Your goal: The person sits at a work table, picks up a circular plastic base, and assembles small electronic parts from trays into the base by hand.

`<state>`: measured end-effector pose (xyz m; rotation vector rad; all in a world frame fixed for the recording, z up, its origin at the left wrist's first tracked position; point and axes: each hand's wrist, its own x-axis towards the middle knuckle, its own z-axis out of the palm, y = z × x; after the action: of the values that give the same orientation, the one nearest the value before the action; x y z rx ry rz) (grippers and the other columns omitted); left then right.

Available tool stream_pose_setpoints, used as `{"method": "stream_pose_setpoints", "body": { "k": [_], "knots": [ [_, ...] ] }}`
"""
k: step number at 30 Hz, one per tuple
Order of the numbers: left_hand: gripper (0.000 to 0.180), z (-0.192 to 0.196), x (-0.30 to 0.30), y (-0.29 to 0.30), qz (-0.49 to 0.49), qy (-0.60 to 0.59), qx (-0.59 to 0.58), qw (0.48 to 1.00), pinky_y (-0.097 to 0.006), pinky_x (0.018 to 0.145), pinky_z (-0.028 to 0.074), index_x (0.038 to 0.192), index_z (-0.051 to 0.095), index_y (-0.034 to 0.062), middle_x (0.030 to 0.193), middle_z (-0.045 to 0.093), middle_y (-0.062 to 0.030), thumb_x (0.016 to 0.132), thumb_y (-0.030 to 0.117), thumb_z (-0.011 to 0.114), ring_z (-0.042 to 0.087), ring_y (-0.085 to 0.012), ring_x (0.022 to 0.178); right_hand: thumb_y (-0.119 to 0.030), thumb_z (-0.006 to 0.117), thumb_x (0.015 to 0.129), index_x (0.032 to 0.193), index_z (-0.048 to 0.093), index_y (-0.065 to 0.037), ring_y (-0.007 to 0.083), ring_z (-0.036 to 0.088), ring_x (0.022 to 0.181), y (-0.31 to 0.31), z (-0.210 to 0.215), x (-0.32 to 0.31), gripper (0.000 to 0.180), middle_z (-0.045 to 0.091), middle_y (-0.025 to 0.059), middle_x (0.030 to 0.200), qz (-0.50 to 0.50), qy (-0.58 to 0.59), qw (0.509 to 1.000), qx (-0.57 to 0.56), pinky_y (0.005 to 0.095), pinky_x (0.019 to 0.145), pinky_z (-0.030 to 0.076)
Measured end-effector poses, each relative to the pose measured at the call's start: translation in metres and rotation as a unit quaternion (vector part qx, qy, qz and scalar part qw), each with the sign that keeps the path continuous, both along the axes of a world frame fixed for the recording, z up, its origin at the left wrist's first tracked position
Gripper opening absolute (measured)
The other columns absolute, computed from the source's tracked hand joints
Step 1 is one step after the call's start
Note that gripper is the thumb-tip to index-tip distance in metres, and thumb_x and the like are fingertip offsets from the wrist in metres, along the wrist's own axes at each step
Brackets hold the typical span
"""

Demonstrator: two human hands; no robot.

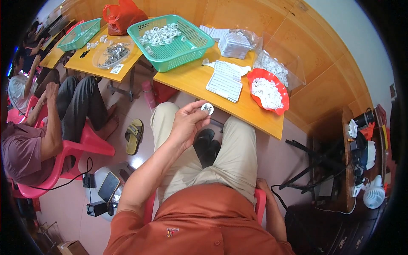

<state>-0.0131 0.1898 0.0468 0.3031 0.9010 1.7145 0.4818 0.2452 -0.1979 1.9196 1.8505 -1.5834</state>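
My left hand (188,122) is raised over my lap, near the table's front edge. Its thumb and fingers pinch a small round white plastic part (211,106) with metal pieces inside. Down at my right side, my right hand (262,185) hangs beside the pink chair, its fingers mostly hidden. On the yellow table (182,81) ahead lies a white gridded tray (224,88). Right of it, a red scalloped dish (280,111) holds many small white pieces. A green basket (171,64) with white ring-shaped parts stands at the table's left.
Stacked white trays (234,45) and a clear bag of white parts (272,67) sit at the back. On the left table are a red bag (123,18) and a bowl of metal pieces (114,55). A seated person (32,146) is at left; a stool (98,180) holds a phone.
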Motion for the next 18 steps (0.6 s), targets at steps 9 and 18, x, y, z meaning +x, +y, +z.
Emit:
{"method": "stream_pose_setpoints", "body": {
  "k": [9, 18],
  "knots": [
    [0.032, -0.002, 0.006, -0.001, 0.008, 0.008, -0.013, 1.0, -0.02, 0.062, 0.054, 0.117, 0.059, -0.0022, 0.089, 0.064, -0.0061, 0.085, -0.005, 0.063, 0.062, -0.0099, 0.072, -0.015, 0.054, 0.088, 0.091, 0.069, 0.003, 0.0171, 0.063, 0.069, -0.009, 0.007, 0.007, 0.024, 0.069, 0.0089, 0.083, 0.234, 0.066, 0.947, 0.21, 0.0309, 0.063, 0.051],
    [0.034, -0.003, 0.012, 0.003, 0.018, 0.011, -0.018, 1.0, -0.02, 0.06, 0.051, 0.118, 0.057, -0.0035, 0.086, 0.063, -0.0057, 0.085, -0.003, 0.062, 0.059, -0.0094, 0.069, -0.013, 0.056, 0.081, 0.093, 0.069, 0.0, 0.0236, 0.067, 0.074, -0.012, 0.0, 0.013, 0.022, 0.07, 0.0131, 0.085, 0.013, 0.001, 0.999, 0.04, 0.0319, 0.067, 0.052]
  ]
}}
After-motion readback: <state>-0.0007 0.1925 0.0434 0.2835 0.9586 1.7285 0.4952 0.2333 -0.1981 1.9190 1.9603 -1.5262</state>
